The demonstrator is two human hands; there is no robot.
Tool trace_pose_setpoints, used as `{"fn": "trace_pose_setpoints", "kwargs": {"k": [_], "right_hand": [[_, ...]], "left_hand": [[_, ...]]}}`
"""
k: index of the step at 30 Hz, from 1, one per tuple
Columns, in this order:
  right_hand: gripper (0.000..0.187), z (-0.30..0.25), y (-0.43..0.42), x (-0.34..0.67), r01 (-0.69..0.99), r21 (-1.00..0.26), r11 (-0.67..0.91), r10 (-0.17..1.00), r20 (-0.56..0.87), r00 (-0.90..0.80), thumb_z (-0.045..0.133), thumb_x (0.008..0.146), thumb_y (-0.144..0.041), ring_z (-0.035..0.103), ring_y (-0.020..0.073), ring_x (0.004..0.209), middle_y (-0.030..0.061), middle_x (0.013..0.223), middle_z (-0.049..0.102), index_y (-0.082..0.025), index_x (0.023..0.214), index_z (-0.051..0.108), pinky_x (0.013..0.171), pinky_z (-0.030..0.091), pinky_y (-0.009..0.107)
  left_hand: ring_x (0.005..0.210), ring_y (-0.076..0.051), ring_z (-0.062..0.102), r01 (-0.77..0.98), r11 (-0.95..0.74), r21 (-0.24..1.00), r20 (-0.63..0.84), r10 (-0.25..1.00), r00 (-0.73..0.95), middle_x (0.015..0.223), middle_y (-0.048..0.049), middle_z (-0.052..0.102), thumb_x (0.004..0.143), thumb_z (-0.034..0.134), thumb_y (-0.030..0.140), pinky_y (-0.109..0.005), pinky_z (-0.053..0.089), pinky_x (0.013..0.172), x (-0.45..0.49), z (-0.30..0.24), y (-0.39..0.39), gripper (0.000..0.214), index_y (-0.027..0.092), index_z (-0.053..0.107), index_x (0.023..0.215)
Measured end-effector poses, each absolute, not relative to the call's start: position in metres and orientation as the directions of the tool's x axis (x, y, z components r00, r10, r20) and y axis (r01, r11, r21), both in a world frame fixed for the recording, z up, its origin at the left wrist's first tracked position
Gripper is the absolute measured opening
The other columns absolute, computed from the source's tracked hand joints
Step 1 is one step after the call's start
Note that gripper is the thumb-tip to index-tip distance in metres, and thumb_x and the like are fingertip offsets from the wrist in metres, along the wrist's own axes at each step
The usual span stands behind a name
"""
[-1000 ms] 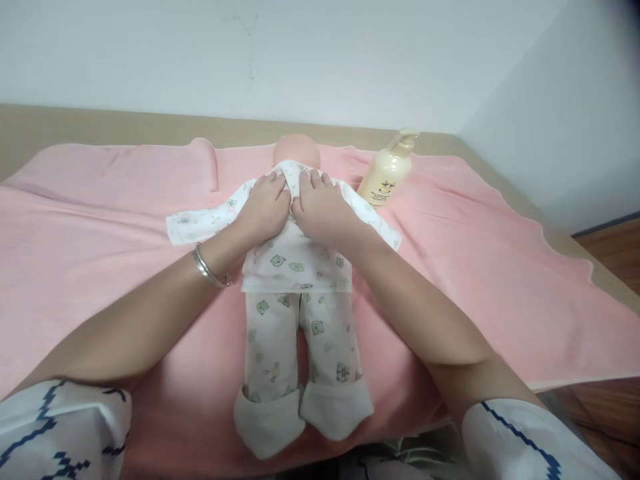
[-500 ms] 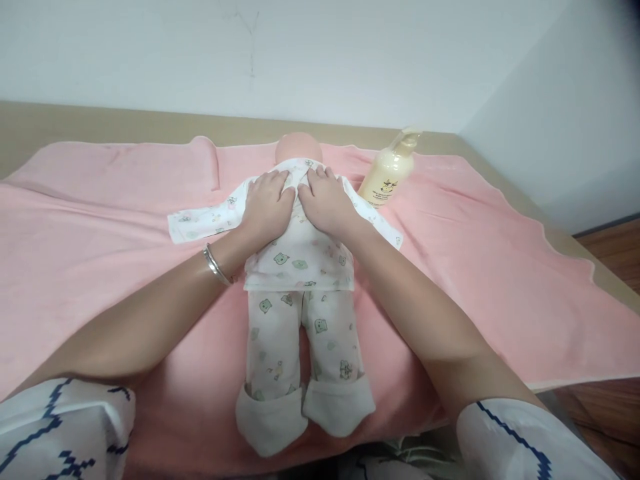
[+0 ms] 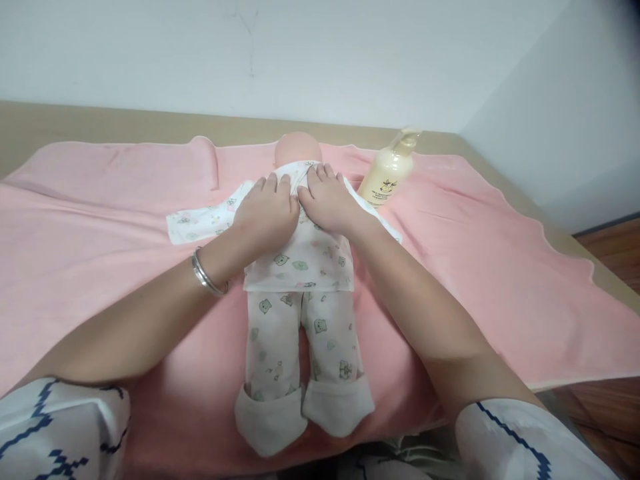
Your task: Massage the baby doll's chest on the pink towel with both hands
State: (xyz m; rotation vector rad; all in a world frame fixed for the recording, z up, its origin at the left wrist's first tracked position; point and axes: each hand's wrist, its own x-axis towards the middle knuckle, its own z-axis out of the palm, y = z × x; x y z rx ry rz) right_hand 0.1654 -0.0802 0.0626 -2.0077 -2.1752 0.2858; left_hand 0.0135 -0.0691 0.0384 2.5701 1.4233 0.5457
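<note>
A baby doll [image 3: 300, 267] lies on a pink blanket [image 3: 500, 267], its bald head [image 3: 299, 148] at the far end and its legs toward me. It wears a white printed top and matching trousers [image 3: 277, 340] with turned-up cuffs. My left hand [image 3: 267, 210] lies flat on the left side of the doll's upper back, fingers pointing away. On the right side of the upper back rests my right hand [image 3: 330, 200], its fingers stretched toward the shoulder. Neither hand holds anything. The doll's face and most of its right-hand sleeve are hidden.
A pale yellow pump bottle [image 3: 387, 173] stands tilted on the blanket, right of the doll's head. The table edge [image 3: 150, 120] shows behind the blanket, against a white wall [image 3: 350, 60]. Wooden floor [image 3: 610, 257] lies at the right.
My left hand has turned and shifted slightly, its wrist moving left and its fingers now lying more straight ahead. My right hand has barely moved.
</note>
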Motion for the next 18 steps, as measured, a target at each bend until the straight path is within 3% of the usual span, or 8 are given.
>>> {"fn": "trace_pose_setpoints", "kwargs": {"k": [3, 6, 11, 13, 18], "right_hand": [[0.07, 0.066, -0.081, 0.167, 0.966, -0.252, 0.058, 0.997, -0.044, -0.071, 0.025, 0.11, -0.032, 0.01, 0.0383, 0.167, 0.0269, 0.176, 0.015, 0.009, 0.167, 0.018, 0.136, 0.012, 0.06], [0.069, 0.071, -0.091, 0.162, 0.979, -0.196, 0.06, 0.996, -0.059, -0.073, 0.026, 0.111, -0.03, 0.016, 0.0418, 0.165, 0.029, 0.175, 0.016, 0.009, 0.167, 0.016, 0.134, 0.02, 0.061], [0.065, 0.076, -0.112, 0.148, 0.98, -0.07, 0.188, 0.982, -0.017, -0.19, 0.03, 0.109, -0.022, 0.021, 0.0464, 0.163, 0.0343, 0.172, 0.023, 0.012, 0.165, 0.023, 0.13, 0.029, 0.062], [0.065, 0.075, -0.113, 0.146, 0.982, -0.067, 0.179, 0.984, -0.008, -0.18, 0.03, 0.108, -0.019, 0.022, 0.0455, 0.163, 0.0343, 0.171, 0.024, 0.011, 0.165, 0.023, 0.131, 0.028, 0.061], [0.064, 0.074, -0.099, 0.154, 0.976, -0.181, 0.12, 0.99, -0.046, -0.13, 0.026, 0.11, -0.021, 0.018, 0.0409, 0.165, 0.0302, 0.174, 0.022, 0.006, 0.168, 0.021, 0.132, 0.028, 0.058]], "left_hand": [[0.153, -0.038, 0.044, 0.742, -0.577, 0.341, 0.238, 0.817, 0.525, 0.155, -0.0196, 0.054, 0.103, 0.03, 0.024, -0.059, 0.034, 0.13, 0.012, 0.042, -0.071, 0.053, 0.007, 0.054, 0.147], [0.153, -0.034, 0.045, 0.725, -0.533, 0.436, 0.181, 0.841, 0.51, 0.156, -0.0148, 0.056, 0.1, 0.033, 0.024, -0.055, 0.034, 0.131, 0.013, 0.046, -0.062, 0.053, 0.012, 0.058, 0.145], [0.138, -0.034, 0.058, 0.728, -0.421, 0.54, 0.169, 0.902, 0.397, 0.142, -0.015, 0.067, 0.098, 0.036, 0.028, -0.052, 0.046, 0.122, 0.014, 0.048, -0.048, 0.048, 0.015, 0.066, 0.133], [0.133, -0.034, 0.061, 0.736, -0.424, 0.528, 0.189, 0.903, 0.385, 0.139, -0.0171, 0.068, 0.1, 0.036, 0.031, -0.052, 0.047, 0.121, 0.014, 0.047, -0.049, 0.048, 0.013, 0.066, 0.132], [0.143, -0.034, 0.053, 0.801, -0.428, 0.418, 0.179, 0.904, 0.389, 0.148, -0.0185, 0.062, 0.104, 0.03, 0.031, -0.054, 0.042, 0.125, 0.016, 0.051, -0.068, 0.053, 0.009, 0.059, 0.144]]}}
